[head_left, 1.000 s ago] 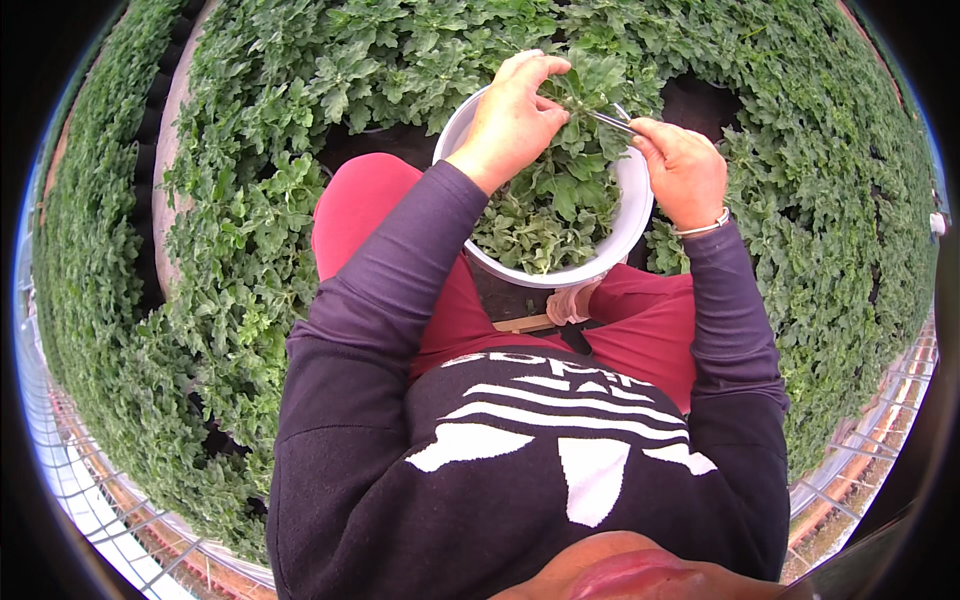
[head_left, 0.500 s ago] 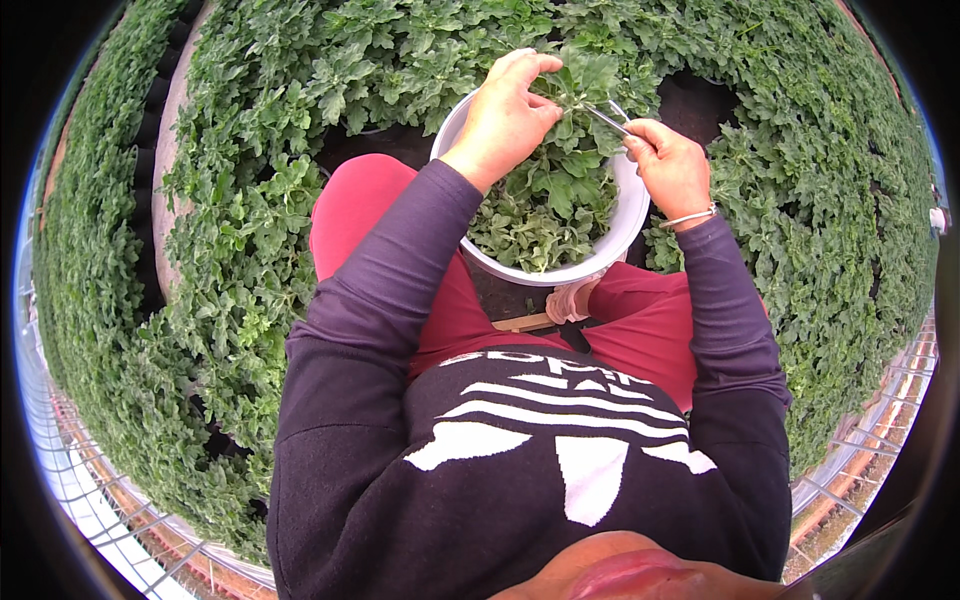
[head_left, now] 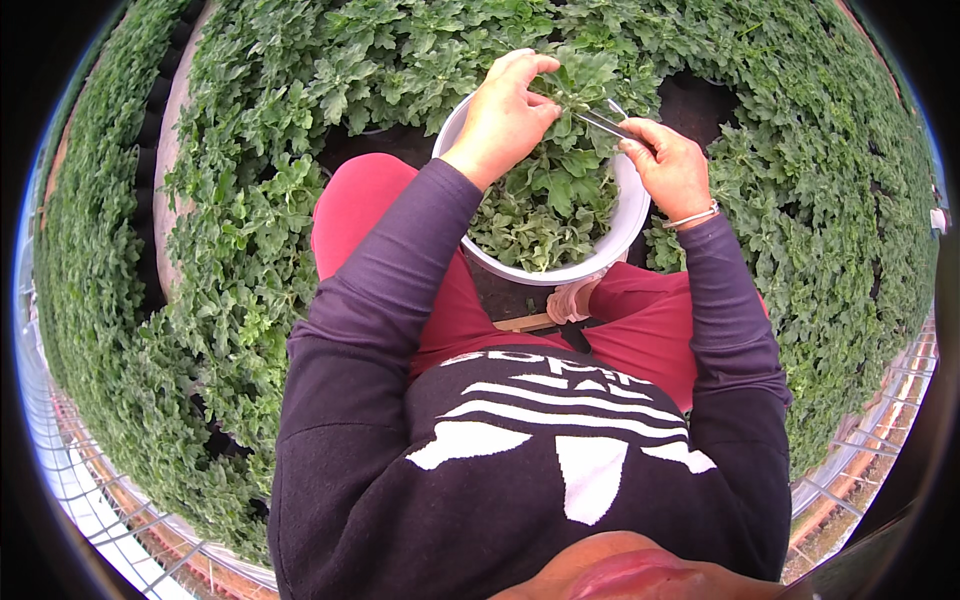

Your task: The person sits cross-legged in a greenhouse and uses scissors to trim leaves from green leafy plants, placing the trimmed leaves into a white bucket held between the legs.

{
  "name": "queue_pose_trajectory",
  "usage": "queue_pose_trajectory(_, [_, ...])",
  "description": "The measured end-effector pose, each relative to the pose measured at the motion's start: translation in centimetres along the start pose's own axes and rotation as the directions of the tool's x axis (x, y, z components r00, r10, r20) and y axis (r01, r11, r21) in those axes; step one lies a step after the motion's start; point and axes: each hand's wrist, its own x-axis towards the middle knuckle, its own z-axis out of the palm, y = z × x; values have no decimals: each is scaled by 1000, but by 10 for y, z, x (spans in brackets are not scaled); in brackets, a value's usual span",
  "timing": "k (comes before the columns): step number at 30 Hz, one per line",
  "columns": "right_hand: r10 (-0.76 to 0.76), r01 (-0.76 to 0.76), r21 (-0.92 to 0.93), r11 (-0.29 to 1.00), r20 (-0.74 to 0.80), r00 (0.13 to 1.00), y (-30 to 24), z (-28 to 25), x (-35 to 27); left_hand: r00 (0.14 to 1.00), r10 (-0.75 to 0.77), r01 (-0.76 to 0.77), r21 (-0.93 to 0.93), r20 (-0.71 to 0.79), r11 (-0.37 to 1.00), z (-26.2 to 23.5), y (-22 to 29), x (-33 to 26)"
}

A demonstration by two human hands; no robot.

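Note:
A white bucket (head_left: 632,215) stands between my knees, with loose green leafy cuttings (head_left: 540,235) inside. At its far rim my left hand (head_left: 508,115) is closed at the fingertips on a leafy shoot (head_left: 580,85). My right hand (head_left: 668,170) grips a slim two-pronged metal tool (head_left: 605,124), with the prongs apart and pointing left toward the shoot's stem. Whether it is scissors or tweezers I cannot tell. Leaves hide part of the left fingertips and the tool's tips.
Dense green leafy plants (head_left: 260,200) surround me on both sides and ahead. Dark ground (head_left: 695,110) shows in a gap right of the bucket. A pale strip (head_left: 172,160) runs along the left. Beneath me lies part of a wooden piece (head_left: 525,323). Wire mesh (head_left: 860,460) edges the lower right.
The tool in my right hand has tilted slightly and its longer prong has shifted left and down. My left hand has stayed almost still at the shoot.

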Motion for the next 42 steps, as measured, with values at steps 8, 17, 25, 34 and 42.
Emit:
queue_pose_trajectory(8, [-128, 122, -56, 991, -125, 984, -1, 8, 3, 1000, 13, -13, 23, 0, 1000, 0, 0, -1])
queue_pose_trajectory(17, [-146, 129, -123, 984, -140, 979, -7, 8, 4, 999, 36, -36, 42, -3, 998, 0, 2, -2])
queue_pose_trajectory(25, [105, -116, 281, 953, 55, 993, 2, 15, 9, 999, 34, -34, 60, 8, 998, -1, 2, -2])
queue_pose_trajectory(34, [38, -323, 536, 780, 474, 880, 3, -62, 16, 999, 16, -13, 86, -29, 996, -3, 6, -4])
queue_pose_trajectory(42, [201, -300, 114, 947, 515, 833, 2, -91, -1, 999, -40, 40, 60, -8, 997, -19, 4, 2])
